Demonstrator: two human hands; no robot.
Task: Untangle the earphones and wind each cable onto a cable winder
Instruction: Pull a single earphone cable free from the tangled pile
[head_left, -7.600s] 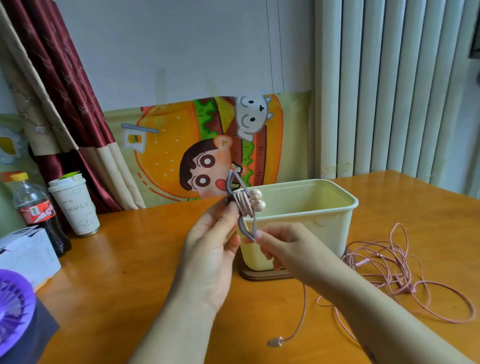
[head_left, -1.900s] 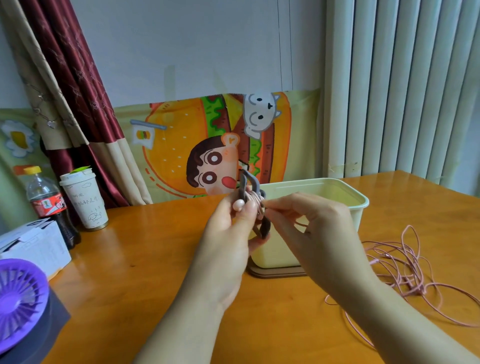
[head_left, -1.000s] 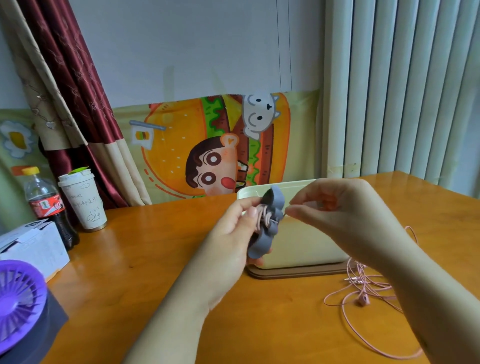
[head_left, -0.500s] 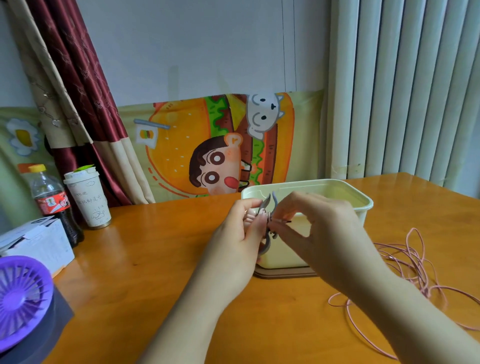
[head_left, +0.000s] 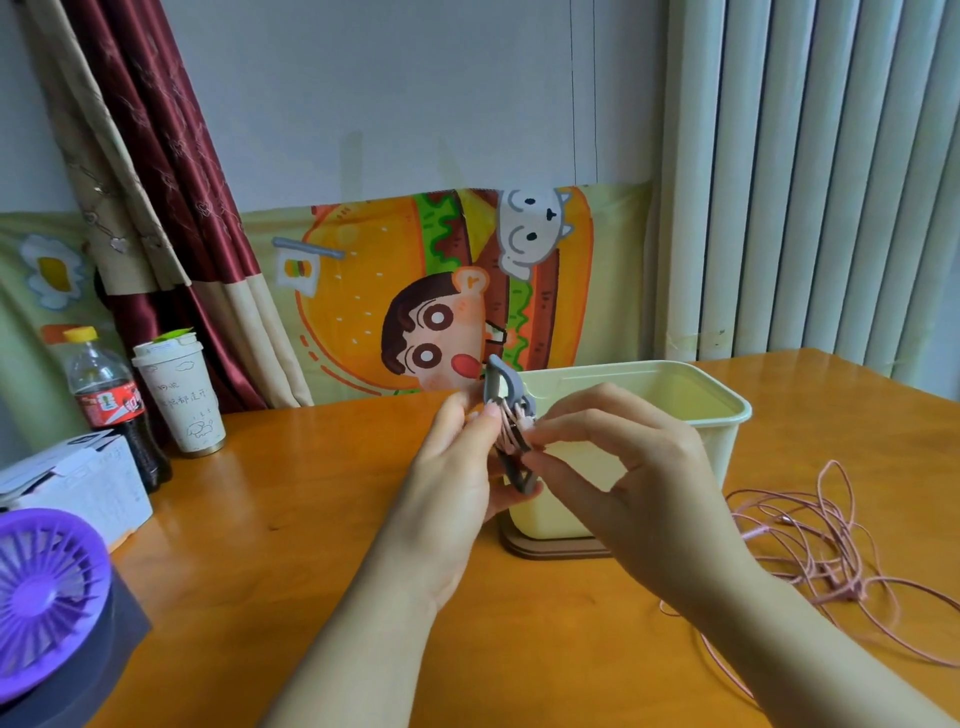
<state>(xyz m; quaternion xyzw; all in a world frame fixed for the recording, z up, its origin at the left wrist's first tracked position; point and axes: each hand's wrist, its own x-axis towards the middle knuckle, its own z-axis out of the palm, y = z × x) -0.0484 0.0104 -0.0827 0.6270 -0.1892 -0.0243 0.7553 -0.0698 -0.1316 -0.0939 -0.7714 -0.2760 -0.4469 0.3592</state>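
Note:
My left hand (head_left: 457, 483) grips a grey cable winder (head_left: 506, 392) upright in front of the cream tub, with pink earphone cable (head_left: 511, 431) wrapped round its middle. My right hand (head_left: 623, 478) pinches the wound cable at the winder's right side with thumb and forefinger. A loose tangle of pink earphone cable (head_left: 810, 540) lies on the wooden table to the right, apart from both hands.
A cream plastic tub (head_left: 727, 410) on a brown base stands just behind my hands. At the left are a cola bottle (head_left: 111, 405), a paper cup (head_left: 182, 397), a white box (head_left: 78, 488) and a purple fan (head_left: 47, 597).
My right hand went from stretched out to the right of the winder back onto it. The loose cable end that hung down earlier is now wound on the winder.

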